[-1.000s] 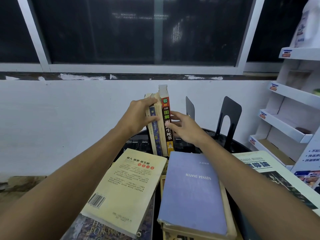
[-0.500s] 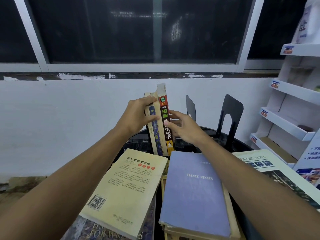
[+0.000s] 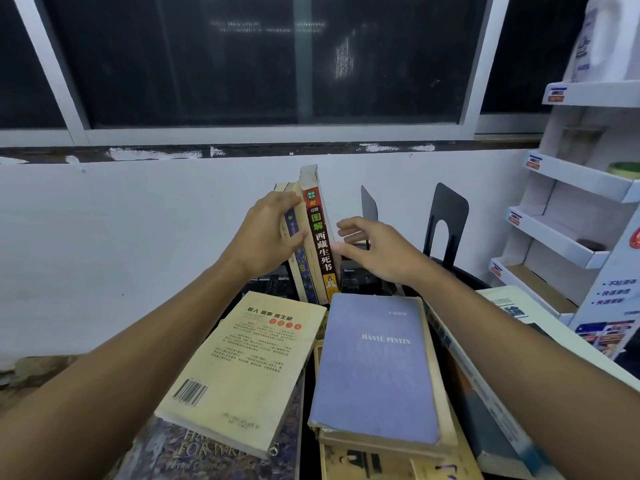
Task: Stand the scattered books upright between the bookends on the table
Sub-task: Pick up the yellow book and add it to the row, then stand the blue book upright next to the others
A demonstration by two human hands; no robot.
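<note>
Forward, at arm's reach, the left hand [image 3: 266,233] holds three upright books [image 3: 304,258] from their left side, with its fingers curled against their upper part and its thumb across a blue spine [image 3: 300,261]. The right hand [image 3: 375,252] is open and holds nothing. Its spread fingertips [image 3: 343,249] are at the right cover of the outermost book; whether they touch it cannot be told. That book's black spine [image 3: 320,244] reads "02" and "图解 西藏生死书". The three stand tilted a little to the left at the back of the dark tabletop [image 3: 464,273].

Right of them stand two black bookends: a near bookend [image 3: 369,206], seen edge-on behind the right hand, and a far bookend [image 3: 448,216] with an arched cut-out.

Closer to the person lie a yellow book [image 3: 242,368], with a barcode and "做人 做事 做生意", and a blue book [image 3: 374,368] marked "HANYU PINYIN". Under the yellow one, a dark cover [image 3: 207,455] shows "FOR WRI". At right, a white book [image 3: 509,306] shows "BUSINESS", beside a white rack [image 3: 588,181] with blue labels.
</note>
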